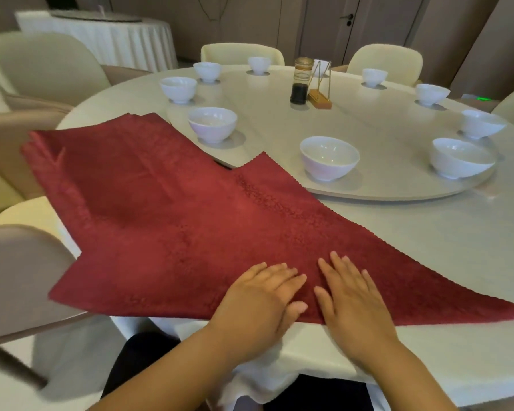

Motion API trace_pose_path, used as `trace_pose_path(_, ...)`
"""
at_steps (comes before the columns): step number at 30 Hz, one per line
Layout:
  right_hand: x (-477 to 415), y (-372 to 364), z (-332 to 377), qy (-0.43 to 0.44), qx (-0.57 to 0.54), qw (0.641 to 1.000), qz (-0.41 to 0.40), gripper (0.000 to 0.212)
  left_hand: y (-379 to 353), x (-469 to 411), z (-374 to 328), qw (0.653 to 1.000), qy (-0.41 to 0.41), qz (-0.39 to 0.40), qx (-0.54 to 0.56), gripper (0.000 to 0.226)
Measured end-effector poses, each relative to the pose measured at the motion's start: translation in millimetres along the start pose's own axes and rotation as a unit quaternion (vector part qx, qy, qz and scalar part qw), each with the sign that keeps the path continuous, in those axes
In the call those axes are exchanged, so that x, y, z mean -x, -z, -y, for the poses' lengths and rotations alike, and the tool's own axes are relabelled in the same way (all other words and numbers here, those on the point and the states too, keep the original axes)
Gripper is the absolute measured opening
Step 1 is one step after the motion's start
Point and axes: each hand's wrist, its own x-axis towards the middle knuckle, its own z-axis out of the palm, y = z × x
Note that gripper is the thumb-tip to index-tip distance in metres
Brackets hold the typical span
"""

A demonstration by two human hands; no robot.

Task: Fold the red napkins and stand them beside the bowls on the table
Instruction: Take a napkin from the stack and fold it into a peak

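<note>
A red napkin (250,232) folded into a triangle lies on the near edge of the round white table (442,247), its tip pointing toward the turntable. A stack of flat red napkins (101,161) sits behind it at the left. My left hand (258,298) and my right hand (350,295) press flat, fingers straight, side by side on the triangle's near folded edge. Several white bowls ring the turntable; the nearest bowl (328,157) stands just beyond the triangle's tip, another bowl (212,123) to its left.
A raised round turntable (383,191) fills the table's middle, with a dark sauce bottle (301,81) and a gold-wire stand on a wooden base (320,99). Cream chairs surround the table; one chair back (18,280) is close at my left.
</note>
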Motion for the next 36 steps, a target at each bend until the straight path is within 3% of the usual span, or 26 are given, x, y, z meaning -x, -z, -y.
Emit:
trace_pose_path(4,1,4,2,-0.009,0.030,0.999,0.030,0.099,5,31,25,0.991,-0.081,0.076,-0.073,0.075)
trace_pose_path(8,3,7,5,-0.008,0.041,0.999,0.030,0.053,8,56,56,0.984,-0.088,0.070,-0.141,0.077)
trace_pose_path(11,4,6,5,-0.004,0.045,0.999,0.025,0.050,18,73,85,0.981,-0.078,0.057,-0.166,0.075)
trace_pose_path(15,4,4,5,-0.002,0.033,0.999,0.016,0.050,29,98,119,0.984,-0.050,0.031,-0.166,0.069)
trace_pose_path(19,4,3,7,-0.003,-0.008,1.000,0.006,0.073,41,124,145,0.985,-0.009,0.019,-0.169,0.068)
trace_pose_path(22,2,-1,6,-0.007,0.002,1.000,0.001,0.065,49,136,157,0.985,0.064,-0.010,-0.157,0.079)
trace_pose_path(24,2,-2,7,-0.018,-0.013,1.000,-0.023,0.064,55,141,162,0.983,0.108,-0.032,-0.147,0.067)
trace_pose_path(27,3,-4,6,-0.022,0.009,0.996,-0.087,0.041,66,146,168,0.976,0.149,-0.064,-0.142,0.052)
trace_pose_path(31,5,-4,13,0.131,-0.026,0.973,-0.188,0.054,77,150,177,0.969,0.172,-0.126,-0.122,0.040)
trace_pose_path(33,7,-4,26,0.244,-0.045,0.953,-0.171,0.055,82,151,181,0.964,0.191,-0.158,-0.099,0.028)
trace_pose_path(36,5,-11,41,0.316,-0.045,0.935,-0.154,0.051,91,151,183,0.955,0.225,-0.160,-0.106,0.020)
